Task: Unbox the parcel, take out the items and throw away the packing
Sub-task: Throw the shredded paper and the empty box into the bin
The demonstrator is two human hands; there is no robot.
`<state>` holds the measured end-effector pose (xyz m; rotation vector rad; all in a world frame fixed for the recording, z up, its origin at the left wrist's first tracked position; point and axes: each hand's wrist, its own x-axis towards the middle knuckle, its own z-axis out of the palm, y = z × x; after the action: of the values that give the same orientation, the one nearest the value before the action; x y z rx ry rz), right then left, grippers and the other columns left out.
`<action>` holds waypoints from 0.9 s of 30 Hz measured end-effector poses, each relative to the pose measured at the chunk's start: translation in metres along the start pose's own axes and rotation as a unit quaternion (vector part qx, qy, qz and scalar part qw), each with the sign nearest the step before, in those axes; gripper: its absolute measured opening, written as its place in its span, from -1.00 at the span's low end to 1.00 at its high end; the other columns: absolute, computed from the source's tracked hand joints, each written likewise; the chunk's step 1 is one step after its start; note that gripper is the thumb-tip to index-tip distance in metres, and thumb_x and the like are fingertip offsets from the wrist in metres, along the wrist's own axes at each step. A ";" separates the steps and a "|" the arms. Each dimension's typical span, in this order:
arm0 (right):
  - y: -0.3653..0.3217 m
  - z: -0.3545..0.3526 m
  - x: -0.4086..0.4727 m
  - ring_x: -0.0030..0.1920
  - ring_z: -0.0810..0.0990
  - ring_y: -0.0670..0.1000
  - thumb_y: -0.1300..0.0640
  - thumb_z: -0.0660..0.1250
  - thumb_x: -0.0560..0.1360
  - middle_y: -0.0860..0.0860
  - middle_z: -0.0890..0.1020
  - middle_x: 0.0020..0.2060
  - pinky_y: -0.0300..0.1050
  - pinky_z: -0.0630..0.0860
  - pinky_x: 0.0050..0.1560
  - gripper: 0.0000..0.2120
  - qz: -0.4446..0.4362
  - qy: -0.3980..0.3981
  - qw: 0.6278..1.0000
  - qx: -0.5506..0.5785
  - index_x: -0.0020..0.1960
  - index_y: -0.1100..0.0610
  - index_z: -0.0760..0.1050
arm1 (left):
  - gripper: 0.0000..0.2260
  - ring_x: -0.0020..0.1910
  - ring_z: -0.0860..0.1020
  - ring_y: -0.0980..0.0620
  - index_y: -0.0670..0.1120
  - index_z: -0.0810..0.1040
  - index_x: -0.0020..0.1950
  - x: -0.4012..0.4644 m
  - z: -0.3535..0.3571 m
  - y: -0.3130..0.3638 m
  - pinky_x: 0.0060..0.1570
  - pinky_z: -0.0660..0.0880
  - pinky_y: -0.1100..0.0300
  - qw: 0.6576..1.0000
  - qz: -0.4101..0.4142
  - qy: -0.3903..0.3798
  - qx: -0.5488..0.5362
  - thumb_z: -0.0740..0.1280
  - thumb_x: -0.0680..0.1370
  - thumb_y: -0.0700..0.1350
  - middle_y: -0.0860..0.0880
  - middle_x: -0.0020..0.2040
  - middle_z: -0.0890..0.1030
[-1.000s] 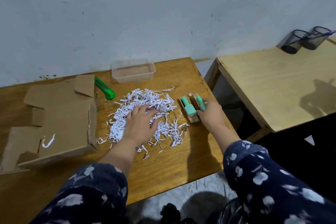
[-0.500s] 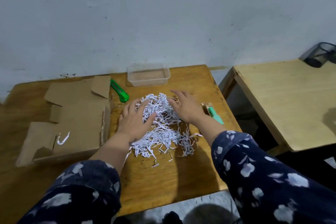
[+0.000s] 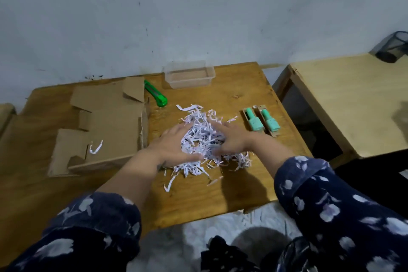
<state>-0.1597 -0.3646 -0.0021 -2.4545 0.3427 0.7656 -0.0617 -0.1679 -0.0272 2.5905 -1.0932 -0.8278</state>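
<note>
Hands: our left hand (image 3: pixel 174 148) and right hand (image 3: pixel 231 141) press in on the shredded paper (image 3: pixel 199 139) from both sides, fingers spread and lightly curved, cupping it, not clasping it.
Gathering: we judge the shreds are being heaped for disposal. We sweep low along the surface (image 3: pixel 220 196), catch the strays nearest us, and squeeze firmly.
Shreds: thin, white, curly strips, which we judge light and springy.
Items: two mint-green bottles (image 3: pixel 261 120) on brown card, just beyond our right hand.
Box: the opened cardboard box (image 3: pixel 106 128), matte brown, lies left of our left hand with one strip inside.
</note>
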 end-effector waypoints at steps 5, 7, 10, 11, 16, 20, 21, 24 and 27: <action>-0.021 0.068 -0.017 0.45 0.18 0.23 0.10 0.36 0.48 0.14 0.27 0.48 0.08 0.19 0.41 -0.29 0.009 0.197 0.980 0.000 0.52 -0.11 0.10 | -0.11 0.44 0.20 -0.13 0.11 0.00 0.56 -0.024 0.036 -0.005 0.39 0.23 -0.04 0.993 0.059 0.099 0.004 0.45 0.39 0.19 -0.02 0.52 0.23; -0.032 0.088 -0.024 0.39 0.32 0.20 0.25 0.35 0.46 0.17 0.42 0.38 0.02 0.30 0.36 -0.41 -0.002 0.262 0.962 0.083 0.45 -0.01 0.32 | -0.24 0.39 0.29 -0.11 0.06 0.18 0.53 -0.034 0.051 -0.002 0.37 0.25 0.04 0.985 0.078 0.144 -0.058 0.47 0.42 0.08 -0.05 0.44 0.36; -0.043 0.101 -0.043 0.28 0.49 0.14 0.35 0.34 0.44 0.14 0.52 0.29 -0.04 0.42 0.26 -0.47 0.009 0.312 0.940 0.139 0.38 0.08 0.43 | -0.36 0.33 0.38 -0.09 0.09 0.33 0.46 -0.047 0.062 0.003 0.33 0.32 0.03 0.973 0.098 0.186 -0.097 0.49 0.43 -0.06 -0.06 0.33 0.46; -0.045 0.100 -0.052 0.27 0.51 0.12 0.34 0.35 0.44 0.12 0.53 0.29 -0.07 0.43 0.24 -0.47 0.014 0.322 0.935 0.150 0.38 0.07 0.43 | -0.39 0.33 0.39 -0.08 0.10 0.35 0.44 -0.051 0.060 0.007 0.32 0.33 0.02 0.970 0.107 0.195 -0.098 0.48 0.44 -0.09 -0.05 0.32 0.47; -0.040 0.075 -0.110 0.29 0.50 0.04 0.31 0.40 0.44 0.05 0.54 0.29 -0.18 0.39 0.21 -0.48 0.034 0.402 0.894 0.194 0.36 0.07 0.44 | -0.47 0.31 0.40 -0.05 0.09 0.39 0.40 -0.063 0.033 0.058 0.29 0.36 0.01 0.949 0.188 0.233 -0.101 0.44 0.47 -0.11 -0.03 0.32 0.47; -0.010 0.064 -0.174 0.27 0.52 0.02 0.33 0.40 0.42 0.06 0.57 0.26 -0.38 0.29 0.14 -0.52 0.071 0.464 0.860 0.200 0.32 0.13 0.49 | -0.48 0.31 0.41 -0.07 0.02 0.42 0.39 -0.066 0.033 0.129 0.29 0.34 0.05 0.928 0.272 0.236 -0.099 0.45 0.45 -0.11 -0.05 0.30 0.48; 0.001 0.066 -0.190 0.27 0.52 0.03 0.33 0.40 0.41 0.07 0.58 0.25 -0.39 0.28 0.15 -0.52 0.084 0.477 0.853 0.197 0.31 0.14 0.50 | -0.47 0.31 0.41 -0.06 0.02 0.42 0.39 -0.067 0.039 0.147 0.30 0.34 0.06 0.925 0.290 0.225 -0.101 0.45 0.44 -0.12 -0.05 0.30 0.48; 0.041 0.085 -0.237 0.27 0.52 0.03 0.34 0.38 0.39 0.08 0.58 0.24 -0.35 0.29 0.21 -0.52 0.139 0.493 0.835 0.201 0.30 0.14 0.51 | -0.47 0.30 0.42 -0.07 -0.02 0.44 0.38 -0.070 0.070 0.199 0.31 0.32 0.09 0.915 0.346 0.182 -0.098 0.46 0.43 -0.14 -0.08 0.29 0.50; 0.083 0.114 -0.280 0.26 0.53 0.04 0.36 0.37 0.39 0.08 0.59 0.22 -0.30 0.32 0.22 -0.52 0.193 0.503 0.811 0.227 0.29 0.14 0.51 | -0.48 0.28 0.43 -0.07 -0.03 0.44 0.37 -0.075 0.112 0.252 0.29 0.33 0.10 0.909 0.387 0.124 -0.096 0.45 0.42 -0.16 -0.08 0.27 0.50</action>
<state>-0.4689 -0.3460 0.0483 -2.1063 1.2691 -0.5394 -0.3175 -0.2891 0.0112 1.7736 -1.6628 -0.3686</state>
